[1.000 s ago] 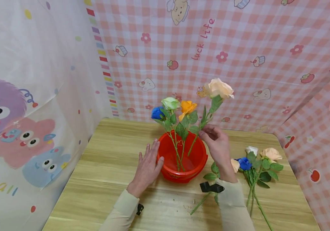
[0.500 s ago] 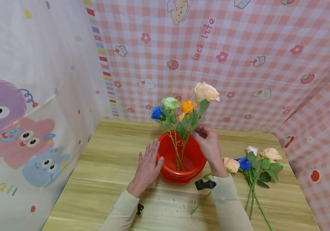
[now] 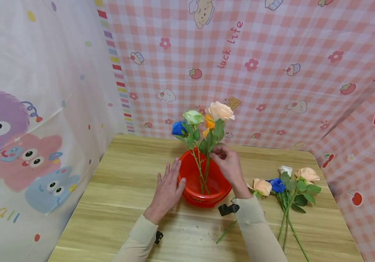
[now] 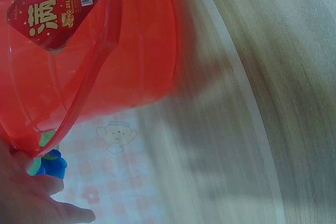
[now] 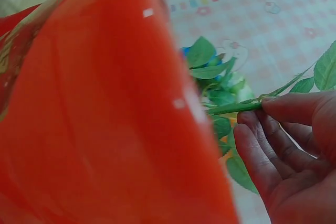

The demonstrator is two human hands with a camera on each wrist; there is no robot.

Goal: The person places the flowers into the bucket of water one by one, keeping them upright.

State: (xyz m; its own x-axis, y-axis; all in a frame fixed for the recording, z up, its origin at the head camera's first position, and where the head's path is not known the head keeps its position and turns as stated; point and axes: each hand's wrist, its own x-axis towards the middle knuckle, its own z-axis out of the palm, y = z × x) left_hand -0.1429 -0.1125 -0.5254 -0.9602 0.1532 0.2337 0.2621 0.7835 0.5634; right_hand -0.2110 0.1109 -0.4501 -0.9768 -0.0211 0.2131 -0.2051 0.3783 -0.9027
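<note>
A red plastic bucket (image 3: 218, 185) stands on the table with a blue rose (image 3: 178, 128), a green-white rose (image 3: 193, 117) and an orange rose (image 3: 209, 123) leaning in it. My right hand (image 3: 228, 165) pinches the stem of a peach rose (image 3: 220, 110) over the bucket's right side. In the right wrist view, thumb and fingertips meet on its green stem (image 5: 236, 108). The peach bloom partly covers the orange one in the head view. My left hand (image 3: 168, 189) rests against the bucket's left rim with its fingers straight. Its fingers (image 4: 42, 203) also show beside the bucket's handle (image 4: 86, 85).
Right of the bucket lie more roses: a peach rose (image 3: 262, 187), a blue rose (image 3: 276, 185), a white rose (image 3: 285, 170) and another peach rose (image 3: 307, 174). Small drops dot the wooden table (image 3: 115, 203) in front. A pink checked cloth (image 3: 259, 43) hangs behind.
My right hand has moved left with the peach rose, from outside the bucket's right edge to over its inside. The bloom has come down beside the orange rose. The left hand stays put.
</note>
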